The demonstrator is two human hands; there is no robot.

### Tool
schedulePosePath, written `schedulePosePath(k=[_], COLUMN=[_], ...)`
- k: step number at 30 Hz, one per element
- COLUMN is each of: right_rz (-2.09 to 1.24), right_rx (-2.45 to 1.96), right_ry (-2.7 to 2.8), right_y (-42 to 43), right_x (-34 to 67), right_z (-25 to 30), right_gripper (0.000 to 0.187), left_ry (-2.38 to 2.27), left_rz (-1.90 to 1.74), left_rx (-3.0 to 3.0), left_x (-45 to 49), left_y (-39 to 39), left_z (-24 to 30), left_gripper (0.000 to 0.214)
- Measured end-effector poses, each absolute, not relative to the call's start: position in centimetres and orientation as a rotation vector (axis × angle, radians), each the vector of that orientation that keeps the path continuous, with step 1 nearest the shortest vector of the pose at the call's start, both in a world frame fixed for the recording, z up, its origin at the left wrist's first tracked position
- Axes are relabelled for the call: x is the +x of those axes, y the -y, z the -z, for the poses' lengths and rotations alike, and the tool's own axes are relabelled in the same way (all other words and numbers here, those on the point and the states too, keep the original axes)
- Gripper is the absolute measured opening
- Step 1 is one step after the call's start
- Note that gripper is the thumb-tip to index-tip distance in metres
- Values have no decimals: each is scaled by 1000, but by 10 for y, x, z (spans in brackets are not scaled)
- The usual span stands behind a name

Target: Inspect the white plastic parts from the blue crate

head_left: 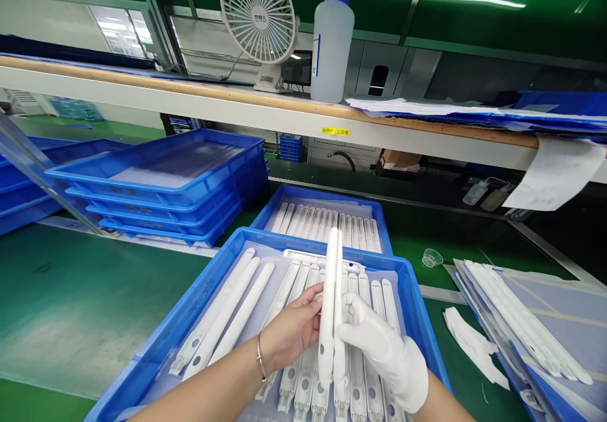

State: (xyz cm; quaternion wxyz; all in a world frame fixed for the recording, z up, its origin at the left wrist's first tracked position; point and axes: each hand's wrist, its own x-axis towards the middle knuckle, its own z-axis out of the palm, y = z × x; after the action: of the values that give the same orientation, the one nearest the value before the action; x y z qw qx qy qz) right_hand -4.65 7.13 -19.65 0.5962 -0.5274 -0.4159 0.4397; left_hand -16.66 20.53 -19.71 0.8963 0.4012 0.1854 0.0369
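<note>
My left hand [294, 328], bare with a metal bangle at the wrist, is closed on a long white plastic strip [327, 324]. A white glove covers my right hand [379, 349], whose fingers pinch a second white strip [340, 371] right beside the first. Both strips stand nearly upright above a blue tray [429, 327], and each has a small round hole near its lower end. Under my hands, several similar strips [289, 283] lie in rows on a thin translucent sheet in the tray. Three strips [241, 308] sit apart at its left side.
Behind stands another blue tray [382, 219] of white strips. Stacked blue trays [165, 188] are at left. More strips [526, 321] lie on sheets at right, near a white cloth piece [474, 346] and clear cup [432, 257]. A shelf [265, 102] above holds a fan [260, 20] and bottle [333, 42].
</note>
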Motion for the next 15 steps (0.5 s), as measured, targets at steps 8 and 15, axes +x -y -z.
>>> schedulePosePath(k=[8,15], right_rz=[-1035,-1126], right_rx=[-1144,-819], right_ry=[739,640], right_y=[-68,-66], right_x=[-47,-33], right_z=[196,188], right_gripper=[23,28], left_ry=[-407,-495], left_rz=[-114,-198], left_rx=[830,815], left_x=[-165,-165], left_y=[-206,-217], left_z=[197,195], left_gripper=[49,50])
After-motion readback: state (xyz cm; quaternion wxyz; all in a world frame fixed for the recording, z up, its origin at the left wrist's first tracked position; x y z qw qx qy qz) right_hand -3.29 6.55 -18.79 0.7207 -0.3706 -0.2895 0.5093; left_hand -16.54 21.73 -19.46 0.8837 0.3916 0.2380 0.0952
